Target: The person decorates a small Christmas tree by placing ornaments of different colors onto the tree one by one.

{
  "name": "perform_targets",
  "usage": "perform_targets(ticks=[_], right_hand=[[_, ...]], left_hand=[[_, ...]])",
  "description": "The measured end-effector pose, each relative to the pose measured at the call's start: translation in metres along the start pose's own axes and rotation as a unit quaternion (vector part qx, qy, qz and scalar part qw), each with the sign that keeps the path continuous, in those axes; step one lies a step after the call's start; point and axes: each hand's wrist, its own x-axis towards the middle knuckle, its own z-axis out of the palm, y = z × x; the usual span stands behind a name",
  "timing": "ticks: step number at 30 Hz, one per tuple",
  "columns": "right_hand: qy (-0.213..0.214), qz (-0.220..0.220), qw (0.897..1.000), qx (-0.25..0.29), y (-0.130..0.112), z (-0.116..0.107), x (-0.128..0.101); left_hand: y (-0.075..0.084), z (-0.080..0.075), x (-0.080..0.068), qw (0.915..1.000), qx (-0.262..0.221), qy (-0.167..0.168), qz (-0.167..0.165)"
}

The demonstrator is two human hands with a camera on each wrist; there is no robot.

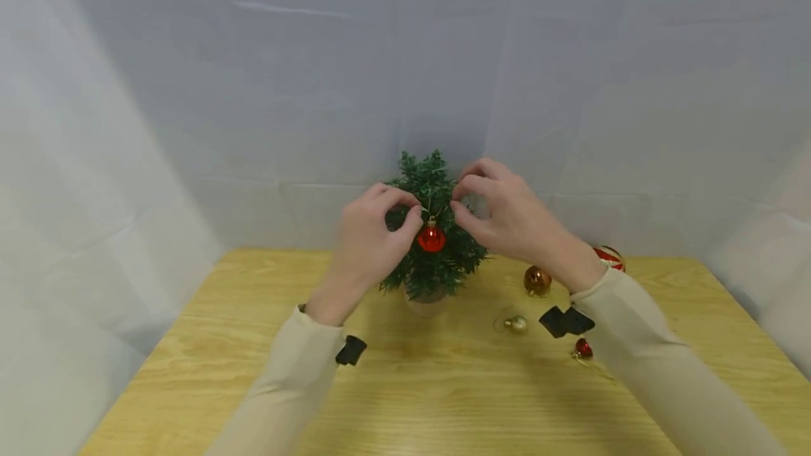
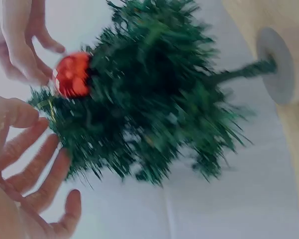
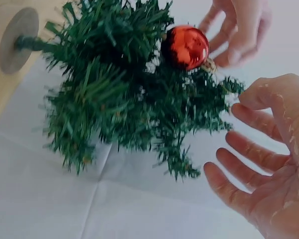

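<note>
A small artificial Christmas tree (image 1: 446,266) stands upright on a round base (image 1: 426,307). At its front is a shiny red ball ornament (image 1: 431,238) with a gold cap and thin gold string (image 2: 52,110). My left hand (image 1: 376,231) pinches the string between thumb and index finger, just left of the ball. On the other side, my right hand (image 1: 507,210) has its thumb and index tips together at the string's right part; the thread is barely visible there. The other fingers of the right hand (image 3: 268,164) are loosely bent beside the tree tip.
To the right on the wooden table (image 1: 443,393) lie a brown-gold ball (image 1: 537,280), a small gold ornament (image 1: 516,324), a small red ornament (image 1: 583,348) and a red-and-gold striped ball (image 1: 610,257), partly behind the right forearm. A white sheet (image 1: 317,90) hangs behind.
</note>
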Motion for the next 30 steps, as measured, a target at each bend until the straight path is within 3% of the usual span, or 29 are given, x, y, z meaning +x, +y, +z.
perform_targets(ticks=[8, 15, 23, 30], right_hand=[[0.043, -0.053, 0.997, -0.021, 0.015, -0.013, -0.018], [0.056, -0.058, 0.996, -0.035, 0.037, -0.021, -0.045], [0.080, -0.052, 0.993, -0.068, 0.066, -0.029, -0.081], [0.060, -0.045, 0.992, -0.097, 0.090, -0.032, -0.109]], left_hand=[[-0.028, -0.010, -0.014, 0.9997, -0.021, 0.008, -0.013], [-0.042, -0.010, -0.021, 0.9985, -0.034, -0.028, -0.031], [-0.048, -0.006, -0.024, 0.9982, -0.053, -0.025, -0.007], [-0.048, -0.003, -0.025, 0.9977, -0.063, -0.010, 0.022]])
